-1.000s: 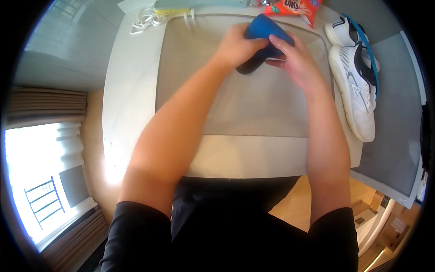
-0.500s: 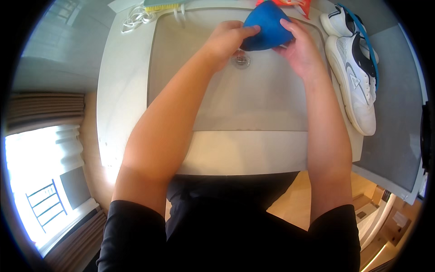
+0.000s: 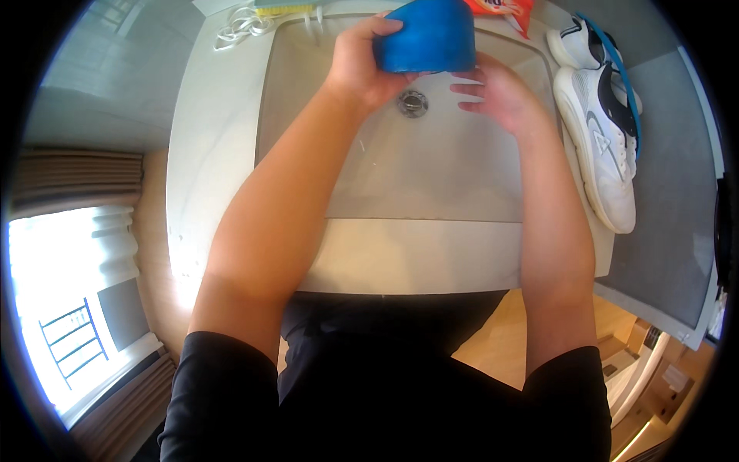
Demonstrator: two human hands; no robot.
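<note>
Over the far part of the sink [image 3: 431, 181], my left hand [image 3: 359, 65] holds a smooth blue rounded thing [image 3: 429, 38], like a cap or a deep cup. The left thumb lies on its near side and the fingers reach under it. Its exact kind cannot be told, and its far edge runs close to the top of the view. My right hand [image 3: 504, 94] is open just below its right end, fingers spread; whether a fingertip touches it is unclear. Below the blue thing lies the round metal drain [image 3: 412, 104].
White sneakers [image 3: 599, 150] with a blue strap [image 3: 627, 77] over them stand on the right counter. An orange-red packet [image 3: 508, 11] lies behind the sink. White cord [image 3: 242, 29] and a yellow-bristled brush [image 3: 281, 11] are at the far left. A grey panel [image 3: 670, 200] borders the right side.
The blue thing has turned and shifted slightly left and up, now showing a broader, straighter lower edge. My right hand has loosened from it and spread its fingers, moving slightly down.
</note>
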